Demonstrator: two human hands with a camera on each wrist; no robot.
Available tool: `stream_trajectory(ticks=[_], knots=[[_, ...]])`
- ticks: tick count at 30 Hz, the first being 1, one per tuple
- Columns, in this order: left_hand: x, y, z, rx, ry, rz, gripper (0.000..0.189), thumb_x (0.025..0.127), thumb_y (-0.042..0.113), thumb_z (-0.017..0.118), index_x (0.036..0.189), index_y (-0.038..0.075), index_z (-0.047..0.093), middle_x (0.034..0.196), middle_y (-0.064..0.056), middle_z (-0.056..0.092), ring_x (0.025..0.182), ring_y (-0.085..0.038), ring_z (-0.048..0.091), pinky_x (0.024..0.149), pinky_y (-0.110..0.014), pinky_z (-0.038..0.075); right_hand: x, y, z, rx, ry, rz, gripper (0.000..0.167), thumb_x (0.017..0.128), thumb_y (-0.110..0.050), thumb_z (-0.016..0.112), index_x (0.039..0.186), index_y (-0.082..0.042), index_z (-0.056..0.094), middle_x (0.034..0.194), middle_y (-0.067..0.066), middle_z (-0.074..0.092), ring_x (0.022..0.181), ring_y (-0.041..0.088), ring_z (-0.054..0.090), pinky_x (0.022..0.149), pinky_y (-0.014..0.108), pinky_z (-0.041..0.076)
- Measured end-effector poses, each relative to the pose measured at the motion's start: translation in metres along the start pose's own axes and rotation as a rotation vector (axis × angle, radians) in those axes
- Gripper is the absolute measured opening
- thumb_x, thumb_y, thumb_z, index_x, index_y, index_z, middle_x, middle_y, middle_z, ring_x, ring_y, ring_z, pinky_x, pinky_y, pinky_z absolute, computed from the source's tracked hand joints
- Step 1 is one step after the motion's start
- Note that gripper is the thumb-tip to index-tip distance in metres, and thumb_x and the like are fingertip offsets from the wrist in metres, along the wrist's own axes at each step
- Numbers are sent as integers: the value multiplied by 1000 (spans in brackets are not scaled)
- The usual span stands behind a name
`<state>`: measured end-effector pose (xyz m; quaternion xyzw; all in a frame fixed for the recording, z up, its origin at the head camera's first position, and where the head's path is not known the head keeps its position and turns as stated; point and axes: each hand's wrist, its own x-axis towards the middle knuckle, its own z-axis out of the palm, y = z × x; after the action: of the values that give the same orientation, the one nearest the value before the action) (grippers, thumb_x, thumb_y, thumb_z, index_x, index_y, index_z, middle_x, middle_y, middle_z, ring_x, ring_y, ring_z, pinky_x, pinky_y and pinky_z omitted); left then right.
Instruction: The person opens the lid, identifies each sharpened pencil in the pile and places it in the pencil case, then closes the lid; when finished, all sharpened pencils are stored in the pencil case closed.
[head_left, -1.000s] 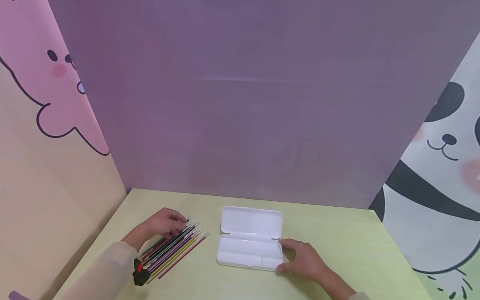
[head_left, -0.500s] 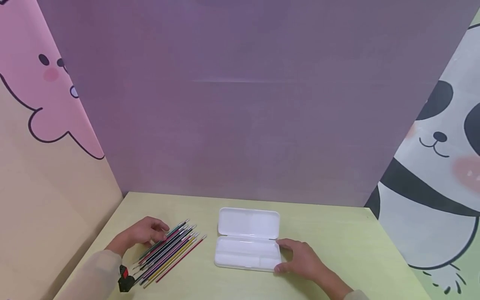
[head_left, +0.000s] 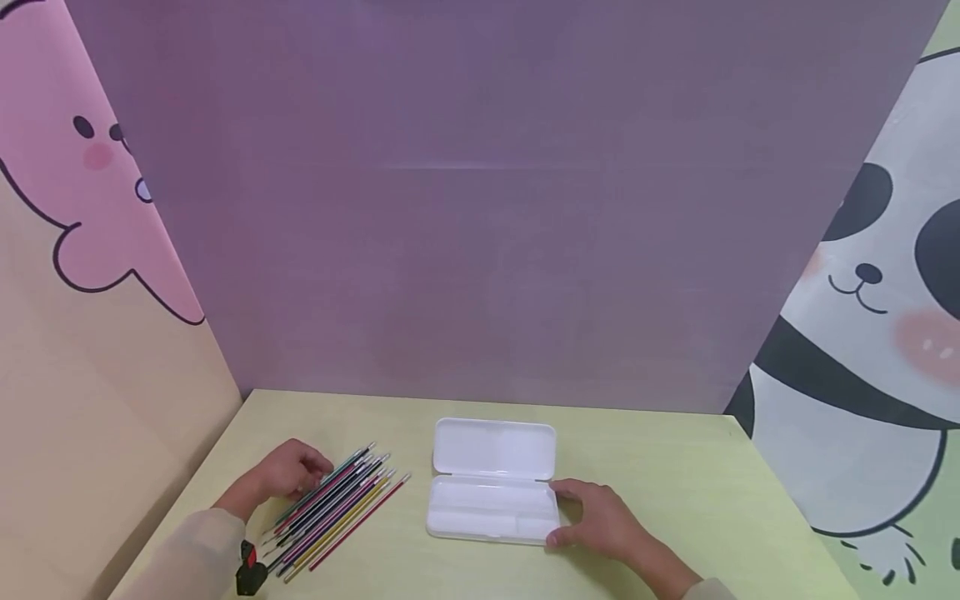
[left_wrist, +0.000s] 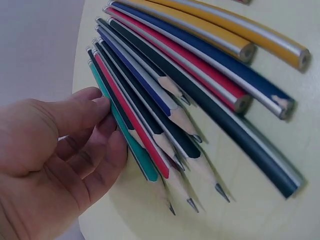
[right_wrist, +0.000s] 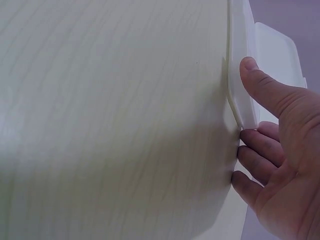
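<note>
My left hand (head_left: 288,468) is at the left edge of a bundle of striped pencils (head_left: 341,508). In the left wrist view, its loosely bent fingers and thumb lie against the side of the green pencil (left_wrist: 120,122), the outermost one. Beside it lie a red pencil (left_wrist: 132,112) and several dark ones, with sharpened points towards the wrist camera. My right hand (head_left: 602,521) holds the right end of an opened white pencil case (head_left: 487,518), thumb at the near corner and forefinger at the far one. The case's lid (head_left: 495,450) is folded back flat.
Yellow pencils (left_wrist: 270,35) with flat unsharpened ends lie at the bundle's right. A black and red device (head_left: 250,571) sits by the left wrist. The pale yellow table (head_left: 660,467) meets a purple wall (head_left: 480,275) at its back edge.
My left hand has drawn back left and nearer, from above the far ends of the pencils to the bundle's left side. The right hand stays on the case. The head view has shifted slightly.
</note>
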<state>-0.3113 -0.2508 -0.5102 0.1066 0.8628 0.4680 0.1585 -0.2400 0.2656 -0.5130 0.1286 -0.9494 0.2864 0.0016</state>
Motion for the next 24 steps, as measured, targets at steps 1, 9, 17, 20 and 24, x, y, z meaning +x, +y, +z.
stream_trajectory(ticks=[1,9,17,20,24], knots=[[0,0,0,18,8,8,29,90,-12,57,116,-14,68,79,-7,61,55,-14,38,50,-26,35,0,0,0,0,-2,-2,82,58,-42,97,128,-8,70,128,9,72,124,37,63,105,57,46],[4,3,2,234,114,31,19,84,-8,67,101,-6,76,98,-17,75,61,-16,52,52,-31,46,1,2,2,-15,-2,-4,83,58,-44,97,128,-10,70,128,7,72,124,36,63,105,56,47],[8,10,6,445,186,36,11,81,-4,72,88,2,80,86,-7,75,72,-17,61,62,-36,53,4,6,5,-2,8,10,83,58,-44,97,128,-10,70,128,7,72,123,35,64,104,56,47],[8,11,8,496,207,43,8,81,-1,75,86,3,79,84,-5,74,76,-17,62,69,-40,55,3,5,5,-1,6,15,82,58,-43,97,128,-11,70,128,8,72,123,36,63,104,57,47],[7,10,8,493,214,37,6,82,0,76,86,3,79,83,-4,73,76,-18,62,71,-41,56,2,3,3,-8,5,12,81,58,-43,97,128,-11,71,128,7,72,123,36,64,104,57,47]])
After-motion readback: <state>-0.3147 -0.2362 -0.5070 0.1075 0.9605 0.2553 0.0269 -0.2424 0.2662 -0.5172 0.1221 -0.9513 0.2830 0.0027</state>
